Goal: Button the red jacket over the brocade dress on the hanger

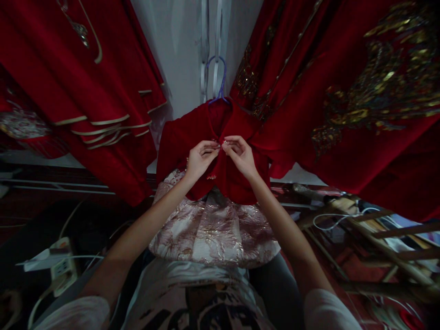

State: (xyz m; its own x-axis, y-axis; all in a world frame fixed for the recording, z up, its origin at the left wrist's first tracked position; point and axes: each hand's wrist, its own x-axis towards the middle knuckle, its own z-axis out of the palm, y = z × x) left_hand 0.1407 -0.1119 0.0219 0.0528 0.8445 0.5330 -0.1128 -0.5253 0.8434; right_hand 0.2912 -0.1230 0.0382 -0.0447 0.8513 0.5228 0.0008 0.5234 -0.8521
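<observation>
Purple hanger [222, 75] against white wall [178, 55], red jacket [178, 142] hanging from it

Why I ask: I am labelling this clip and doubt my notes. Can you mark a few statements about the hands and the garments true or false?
1. The left hand and the right hand both pinch the front opening of the red jacket. True.
2. The jacket hangs on a thick wooden hanger. False: the hanger is thin and purple.
3. A pale brocade skirt with a metallic pattern hangs below the jacket. True.
4. The left hand holds a power strip. False: the power strip lies low on the left, well apart from both hands.
5. A red garment with gold embroidery hangs to the right of the jacket. True.
</observation>
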